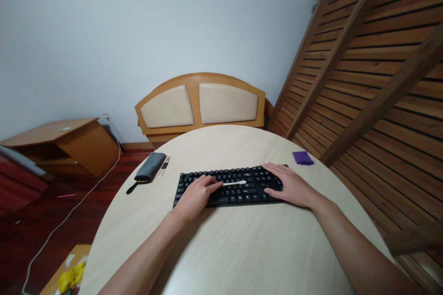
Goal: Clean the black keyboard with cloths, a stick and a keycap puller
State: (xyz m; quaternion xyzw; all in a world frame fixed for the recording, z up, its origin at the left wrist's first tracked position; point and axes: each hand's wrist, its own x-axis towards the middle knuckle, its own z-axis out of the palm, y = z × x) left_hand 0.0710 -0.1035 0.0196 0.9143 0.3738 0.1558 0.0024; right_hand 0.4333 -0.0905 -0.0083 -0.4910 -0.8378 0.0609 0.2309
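Observation:
A black keyboard (238,198) lies across the round table. My left hand (198,193) is over its left half, thumb and fingers pinched on a white cotton swab (234,183). The swab points right, its thick white tip above the keys and close to them; whether it touches them I cannot tell. Resting flat on the keyboard's right end is my right hand (287,184), fingers stretched out and thumb apart on the keys. Some keys are hidden under both hands.
On the pale tabletop (249,244), a grey pouch (151,167) with a black loop lies at the left beside thin sticks with a black band (165,165). A folded purple cloth (302,158) is at the right. A slatted wooden panel (363,101) leans close on the right.

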